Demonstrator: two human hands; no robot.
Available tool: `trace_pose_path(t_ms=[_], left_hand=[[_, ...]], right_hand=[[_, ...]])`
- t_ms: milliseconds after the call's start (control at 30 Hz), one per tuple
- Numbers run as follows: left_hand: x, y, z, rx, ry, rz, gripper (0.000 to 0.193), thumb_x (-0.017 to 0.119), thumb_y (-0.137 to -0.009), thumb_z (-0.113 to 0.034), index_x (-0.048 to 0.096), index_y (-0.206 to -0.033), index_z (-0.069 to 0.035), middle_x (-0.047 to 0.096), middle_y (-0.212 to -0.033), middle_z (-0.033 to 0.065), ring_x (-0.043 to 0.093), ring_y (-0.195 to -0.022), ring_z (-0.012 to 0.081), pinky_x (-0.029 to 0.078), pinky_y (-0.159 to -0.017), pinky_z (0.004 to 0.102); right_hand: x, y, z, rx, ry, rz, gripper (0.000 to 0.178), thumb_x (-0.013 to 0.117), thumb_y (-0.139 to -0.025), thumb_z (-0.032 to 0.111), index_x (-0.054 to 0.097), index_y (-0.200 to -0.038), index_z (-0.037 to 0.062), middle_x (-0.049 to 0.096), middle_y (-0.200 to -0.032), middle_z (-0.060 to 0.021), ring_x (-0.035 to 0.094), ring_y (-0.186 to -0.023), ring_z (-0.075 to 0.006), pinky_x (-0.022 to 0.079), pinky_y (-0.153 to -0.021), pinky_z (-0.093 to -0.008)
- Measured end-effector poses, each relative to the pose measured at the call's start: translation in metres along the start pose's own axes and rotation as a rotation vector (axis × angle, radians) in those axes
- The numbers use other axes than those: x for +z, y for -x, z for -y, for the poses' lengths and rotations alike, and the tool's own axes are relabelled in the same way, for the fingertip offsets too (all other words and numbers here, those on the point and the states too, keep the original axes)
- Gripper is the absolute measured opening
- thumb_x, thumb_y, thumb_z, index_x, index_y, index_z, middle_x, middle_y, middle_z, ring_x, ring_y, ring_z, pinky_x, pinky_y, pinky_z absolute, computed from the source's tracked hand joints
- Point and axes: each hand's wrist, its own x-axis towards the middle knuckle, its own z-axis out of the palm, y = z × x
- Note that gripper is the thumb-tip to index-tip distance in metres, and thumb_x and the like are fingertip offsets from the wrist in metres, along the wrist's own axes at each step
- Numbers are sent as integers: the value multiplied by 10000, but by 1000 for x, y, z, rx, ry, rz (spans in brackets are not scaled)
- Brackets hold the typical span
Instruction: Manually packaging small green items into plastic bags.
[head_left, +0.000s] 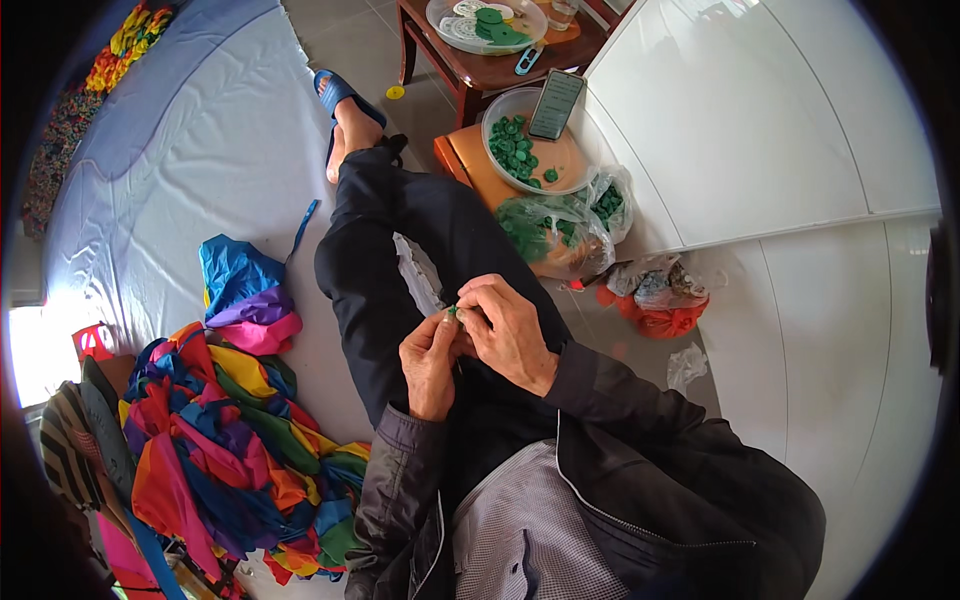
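Note:
Above my lap, my left hand (430, 368) is closed in a pinch, thumb and fingertips pressed round a small green plastic piece (452, 311). From the right, my right hand (508, 338) meets it with its fingers closed on the same piece. Only a speck of green shows between the fingertips, so its exact shape is hidden. Past my right knee, a clear round tub (568, 168) contains several green plastic pieces (512, 150). Beside it lie clear plastic bags (575, 240) with more green pieces inside.
A phone (556, 105) leans over the tub's rim. Farther off, a wooden chair (467, 75) bears a bowl with green and white discs (500, 28). Bright multicoloured cloth (240, 440) is heaped at my left. A white panel (740, 120) borders the right, near red bags (660, 315).

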Motion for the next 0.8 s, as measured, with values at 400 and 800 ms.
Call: trace_pose_path(t_ms=[400,800], left_hand=[[-8,-4,2,-42,118,9,193,625,-1058,-158,705,-1124,5,728,-979,53,694,-864,150,584,-810,333],[1,-2,2,112,-84,-93,178,644,-1033,-62,703,-1145,62,738,-914,82,689,-738,138,584,-660,275]], right_hand=[[2,5,-4,13,102,47,145,688,-886,10,564,-957,34,611,-917,-119,651,-808,-321,542,-676,-408],[0,3,-6,-14,95,89,130,669,-919,29,617,-1035,51,637,-917,-106,677,-828,-318,571,-705,-405]])
